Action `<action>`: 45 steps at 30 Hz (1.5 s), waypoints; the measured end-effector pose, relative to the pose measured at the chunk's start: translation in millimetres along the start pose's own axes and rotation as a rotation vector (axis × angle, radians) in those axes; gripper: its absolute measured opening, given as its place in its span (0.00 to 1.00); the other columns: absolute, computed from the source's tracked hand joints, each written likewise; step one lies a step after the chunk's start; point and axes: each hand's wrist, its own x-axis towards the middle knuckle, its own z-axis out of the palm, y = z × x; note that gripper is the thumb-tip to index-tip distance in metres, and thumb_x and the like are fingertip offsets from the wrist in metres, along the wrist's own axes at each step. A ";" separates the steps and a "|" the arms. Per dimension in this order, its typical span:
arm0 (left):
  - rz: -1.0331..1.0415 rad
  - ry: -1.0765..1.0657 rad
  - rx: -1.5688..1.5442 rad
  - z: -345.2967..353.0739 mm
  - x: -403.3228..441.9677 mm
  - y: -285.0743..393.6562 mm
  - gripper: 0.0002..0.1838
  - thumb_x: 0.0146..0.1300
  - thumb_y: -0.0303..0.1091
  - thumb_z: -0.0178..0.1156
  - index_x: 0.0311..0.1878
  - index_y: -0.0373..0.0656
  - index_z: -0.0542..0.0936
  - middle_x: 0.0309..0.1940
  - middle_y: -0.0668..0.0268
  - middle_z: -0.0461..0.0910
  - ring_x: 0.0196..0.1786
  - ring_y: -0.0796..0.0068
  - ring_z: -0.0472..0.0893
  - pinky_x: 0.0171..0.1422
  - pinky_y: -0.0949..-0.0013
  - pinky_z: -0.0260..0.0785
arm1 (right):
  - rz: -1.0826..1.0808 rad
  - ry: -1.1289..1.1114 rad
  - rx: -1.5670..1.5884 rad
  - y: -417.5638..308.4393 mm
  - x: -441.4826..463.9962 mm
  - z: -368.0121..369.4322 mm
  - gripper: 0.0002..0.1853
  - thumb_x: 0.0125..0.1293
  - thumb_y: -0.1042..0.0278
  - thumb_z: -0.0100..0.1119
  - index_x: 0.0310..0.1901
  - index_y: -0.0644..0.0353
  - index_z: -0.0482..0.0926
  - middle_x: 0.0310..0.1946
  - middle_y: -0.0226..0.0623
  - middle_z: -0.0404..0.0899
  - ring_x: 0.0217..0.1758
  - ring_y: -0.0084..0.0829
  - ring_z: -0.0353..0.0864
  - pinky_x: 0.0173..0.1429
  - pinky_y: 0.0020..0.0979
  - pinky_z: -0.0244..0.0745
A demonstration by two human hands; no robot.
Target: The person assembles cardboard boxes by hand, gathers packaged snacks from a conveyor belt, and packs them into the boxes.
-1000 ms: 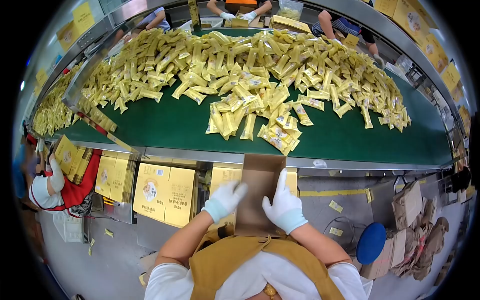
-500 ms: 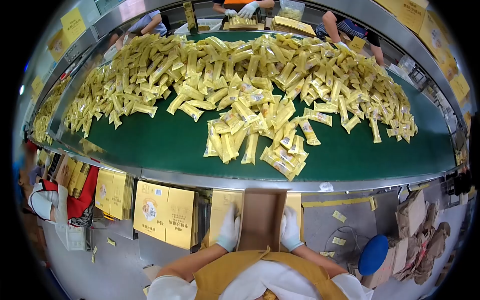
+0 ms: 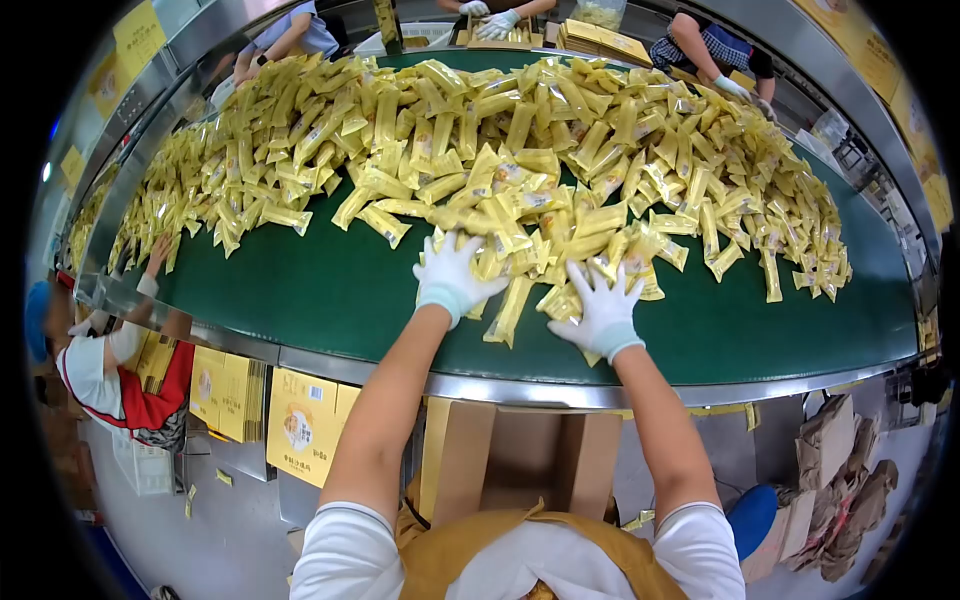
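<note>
My left hand (image 3: 452, 275), in a white glove, lies with fingers spread on the front edge of a heap of yellow wrapped snack packets (image 3: 520, 125). Farther right, my right hand (image 3: 603, 308) is also spread, its palm and fingers over several packets at the near end of the heap. Neither hand is closed around a packet. One packet (image 3: 510, 312) lies on the green belt (image 3: 290, 285) between my hands. Below the belt's metal edge, close to my apron, stands an open brown cardboard box (image 3: 464, 455); its visible inside is bare cardboard.
Stacks of printed yellow cartons (image 3: 300, 420) stand left below the belt. A co-worker in a red apron (image 3: 155, 395) reaches onto the belt at left; others work across it. At right are a blue stool (image 3: 752, 520) and crumpled brown paper (image 3: 840, 500).
Both hands have left the sides of the brown box and reached forward onto the packets. The box now stands unheld with its flaps spread wider. Front packets have shifted slightly.
</note>
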 end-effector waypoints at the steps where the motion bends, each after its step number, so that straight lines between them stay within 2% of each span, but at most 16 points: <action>1: 0.023 -0.018 0.022 0.7 4.5 -1.4 0.44 0.47 0.68 0.70 0.70 0.65 0.75 0.80 0.54 0.56 0.80 0.34 0.50 0.77 0.33 0.52 | 0.019 -0.013 -0.010 3.3 9.8 -0.1 0.55 0.48 0.27 0.65 0.79 0.36 0.58 0.77 0.40 0.61 0.81 0.69 0.43 0.75 0.79 0.26; 5: 0.260 -0.088 0.161 0.3 -1.5 -8.3 0.43 0.48 0.67 0.69 0.70 0.67 0.75 0.80 0.56 0.56 0.80 0.34 0.51 0.77 0.30 0.50 | 0.024 -0.018 -0.014 4.9 14.9 0.1 0.53 0.49 0.26 0.64 0.77 0.37 0.62 0.76 0.39 0.63 0.81 0.67 0.45 0.75 0.80 0.25; 8: 0.575 -0.104 0.304 -8.5 -35.9 -16.4 0.44 0.49 0.72 0.65 0.71 0.68 0.74 0.79 0.56 0.58 0.81 0.36 0.51 0.77 0.28 0.44 | -0.143 0.033 -0.043 20.7 -7.7 8.6 0.46 0.53 0.33 0.65 0.74 0.38 0.67 0.76 0.38 0.62 0.81 0.65 0.48 0.75 0.80 0.30; 11: 0.675 -0.063 0.311 -11.1 -57.3 -27.1 0.46 0.49 0.76 0.63 0.71 0.69 0.74 0.79 0.58 0.58 0.81 0.37 0.51 0.77 0.26 0.42 | -0.246 0.063 -0.038 39.2 -36.2 13.4 0.39 0.58 0.39 0.65 0.71 0.39 0.71 0.76 0.38 0.63 0.81 0.61 0.50 0.75 0.77 0.38; 15: 0.732 0.122 0.356 -0.8 -69.5 -49.9 0.32 0.64 0.57 0.61 0.72 0.70 0.72 0.75 0.59 0.67 0.78 0.48 0.60 0.75 0.29 0.46 | -0.245 0.133 -0.001 58.1 -70.4 19.4 0.36 0.59 0.43 0.67 0.70 0.41 0.73 0.75 0.42 0.64 0.78 0.56 0.57 0.76 0.68 0.47; 16: 0.747 0.235 0.284 1.3 -74.0 -52.1 0.31 0.66 0.47 0.60 0.73 0.64 0.71 0.70 0.60 0.73 0.72 0.53 0.69 0.73 0.38 0.54 | -0.251 0.178 0.011 62.1 -79.0 22.4 0.36 0.59 0.43 0.68 0.69 0.41 0.73 0.74 0.44 0.64 0.77 0.55 0.58 0.76 0.66 0.49; 19: 0.357 0.036 0.138 2.0 -85.0 -42.9 0.33 0.65 0.47 0.61 0.73 0.55 0.71 0.66 0.61 0.76 0.65 0.53 0.74 0.69 0.46 0.59 | -0.342 0.300 0.065 64.1 -96.7 24.1 0.32 0.55 0.49 0.73 0.62 0.47 0.79 0.70 0.46 0.67 0.73 0.52 0.64 0.75 0.59 0.56; 20: 0.287 0.029 0.126 -0.8 -87.1 -37.9 0.33 0.66 0.47 0.61 0.72 0.47 0.71 0.62 0.55 0.78 0.60 0.49 0.77 0.65 0.49 0.64 | -0.369 0.311 0.103 65.9 -99.5 26.6 0.31 0.54 0.50 0.74 0.60 0.49 0.80 0.69 0.46 0.68 0.72 0.52 0.65 0.74 0.58 0.57; 23: 0.054 -0.133 -0.182 4.3 -69.1 -32.6 0.34 0.67 0.46 0.61 0.74 0.45 0.68 0.59 0.48 0.78 0.58 0.43 0.77 0.63 0.50 0.69 | -0.409 0.344 0.241 58.7 -102.5 17.8 0.27 0.52 0.55 0.76 0.54 0.55 0.82 0.66 0.45 0.71 0.70 0.52 0.68 0.73 0.54 0.60; 24: 0.094 -0.108 -0.247 19.9 -57.8 -44.1 0.37 0.68 0.47 0.62 0.76 0.43 0.64 0.57 0.42 0.78 0.55 0.40 0.78 0.60 0.50 0.71 | -0.397 0.343 0.291 54.4 -102.4 7.6 0.27 0.53 0.56 0.76 0.54 0.56 0.82 0.65 0.46 0.72 0.69 0.52 0.68 0.73 0.53 0.61; 29: 0.188 -0.023 -0.215 -4.6 -65.8 -32.0 0.28 0.63 0.40 0.66 0.65 0.43 0.71 0.57 0.49 0.79 0.56 0.44 0.79 0.62 0.50 0.71 | -0.042 0.283 0.699 58.0 -96.1 -44.0 0.25 0.58 0.61 0.73 0.56 0.63 0.79 0.54 0.47 0.80 0.58 0.50 0.79 0.63 0.40 0.74; 33: 0.328 -0.047 -0.117 -11.2 -75.9 -9.2 0.22 0.59 0.37 0.68 0.54 0.45 0.73 0.56 0.56 0.80 0.58 0.47 0.79 0.64 0.52 0.71 | -0.014 0.079 0.323 79.9 -75.0 -6.6 0.27 0.59 0.58 0.73 0.56 0.61 0.78 0.46 0.45 0.80 0.51 0.47 0.80 0.57 0.42 0.76; 35: 0.228 -0.268 -0.090 -4.4 -83.5 3.1 0.32 0.57 0.46 0.71 0.60 0.45 0.71 0.54 0.53 0.81 0.54 0.48 0.81 0.63 0.53 0.70 | -0.018 0.044 0.153 78.3 -70.5 8.0 0.29 0.56 0.56 0.75 0.56 0.59 0.77 0.50 0.45 0.78 0.54 0.48 0.78 0.60 0.43 0.75; 37: 0.290 -0.135 -0.101 5.7 -86.5 2.1 0.35 0.57 0.51 0.72 0.62 0.45 0.71 0.52 0.51 0.82 0.54 0.48 0.81 0.64 0.53 0.70 | 0.021 -0.067 0.124 79.7 -59.4 0.8 0.30 0.55 0.56 0.76 0.56 0.59 0.77 0.52 0.45 0.78 0.55 0.48 0.77 0.61 0.43 0.74; 43: 0.337 -0.169 -0.094 13.5 -77.6 -2.1 0.31 0.60 0.51 0.67 0.62 0.45 0.73 0.54 0.53 0.79 0.58 0.52 0.79 0.65 0.54 0.71 | -0.437 -0.024 0.288 34.1 -34.8 -58.4 0.25 0.53 0.60 0.77 0.51 0.58 0.80 0.46 0.43 0.81 0.55 0.48 0.79 0.61 0.42 0.74; 45: 0.084 -0.182 -0.088 -11.9 -76.8 5.0 0.27 0.61 0.45 0.64 0.60 0.44 0.74 0.56 0.50 0.78 0.59 0.47 0.79 0.63 0.52 0.74 | -0.625 -0.066 0.305 9.7 -18.9 -67.8 0.25 0.52 0.61 0.77 0.50 0.57 0.80 0.44 0.42 0.82 0.53 0.49 0.80 0.60 0.42 0.74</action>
